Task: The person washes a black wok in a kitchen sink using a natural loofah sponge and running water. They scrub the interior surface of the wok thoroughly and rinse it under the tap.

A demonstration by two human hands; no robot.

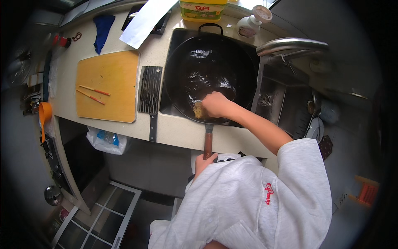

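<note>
A large black wok (232, 58) rests over the sink, wet and shiny inside with a little water in it. My left hand (200, 165) is closed round the wok's brown wooden handle (208, 139), near my body. Inside the wok, at its near wall, my right hand (216, 104) is closed and presses on a yellowish-brown scrubber (199, 110). The scrubber looks rough and fibrous; part of it is hidden under the fingers.
Left of the wok lie a cleaver (150, 89) and a wooden cutting board (107, 70) with two chopsticks (94, 90). A steel faucet (292, 45) arches at the right. Behind stand a yellow tub (202, 10) and a white pump bottle (248, 25). A blue cloth (102, 33) lies far left.
</note>
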